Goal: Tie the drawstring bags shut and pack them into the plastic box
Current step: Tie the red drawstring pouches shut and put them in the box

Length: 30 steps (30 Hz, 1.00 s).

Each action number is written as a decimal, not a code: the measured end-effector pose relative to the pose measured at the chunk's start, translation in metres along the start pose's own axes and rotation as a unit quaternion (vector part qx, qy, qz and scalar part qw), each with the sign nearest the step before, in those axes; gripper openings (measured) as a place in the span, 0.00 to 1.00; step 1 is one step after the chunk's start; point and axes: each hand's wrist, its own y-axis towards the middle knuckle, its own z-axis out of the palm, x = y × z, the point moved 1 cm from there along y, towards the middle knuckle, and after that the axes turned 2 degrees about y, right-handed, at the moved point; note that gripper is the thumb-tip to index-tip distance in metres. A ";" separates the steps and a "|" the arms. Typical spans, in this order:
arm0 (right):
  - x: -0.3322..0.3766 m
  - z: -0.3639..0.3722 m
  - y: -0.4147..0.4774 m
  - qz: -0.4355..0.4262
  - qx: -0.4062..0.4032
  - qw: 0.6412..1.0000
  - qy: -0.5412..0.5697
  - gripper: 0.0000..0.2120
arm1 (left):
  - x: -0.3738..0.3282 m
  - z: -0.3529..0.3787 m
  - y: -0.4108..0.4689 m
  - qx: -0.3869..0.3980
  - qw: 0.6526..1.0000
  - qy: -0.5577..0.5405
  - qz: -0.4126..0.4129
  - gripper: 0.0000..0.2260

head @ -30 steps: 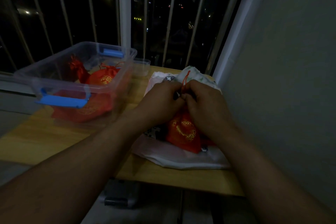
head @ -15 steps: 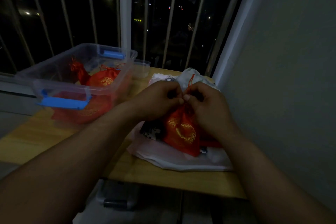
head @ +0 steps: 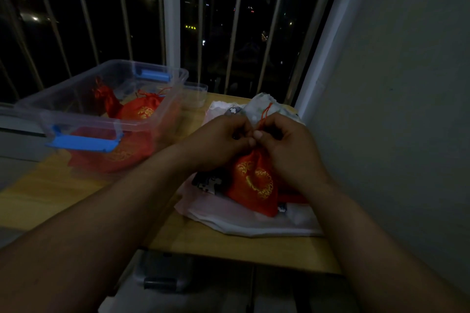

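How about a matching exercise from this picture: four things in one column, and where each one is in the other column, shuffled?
Things:
1. red bag
2. plastic box
3. white cloth
4. blue latch

Places:
A. on the box's near end
B. spread on the table, under the red bag
C. pinched at its top by the left hand and right hand
D. on the left of the table, with packed bags inside

Pairs: 1-C, 2-D, 3-B, 4-A.

Red bag (head: 254,185) with gold embroidery, red drawstring (head: 264,115), clear box (head: 84,122) with blue latches (head: 84,142).
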 end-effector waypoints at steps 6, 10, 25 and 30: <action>-0.004 0.002 0.001 0.012 -0.003 1.000 0.017 0.05 | 0.005 0.001 0.001 0.001 1.000 -0.027 -0.008 0.05; -0.006 0.000 0.002 0.037 -0.011 0.999 0.034 0.03 | 0.006 -0.001 0.001 0.012 0.998 -0.053 -0.017 0.03; -0.020 0.001 0.001 0.230 -0.051 0.930 0.284 0.11 | 0.007 0.003 -0.007 -0.026 0.998 -0.052 -0.027 0.06; -0.022 0.004 0.003 0.210 -0.057 0.945 0.244 0.09 | 0.009 0.006 -0.007 -0.028 0.993 -0.102 -0.061 0.08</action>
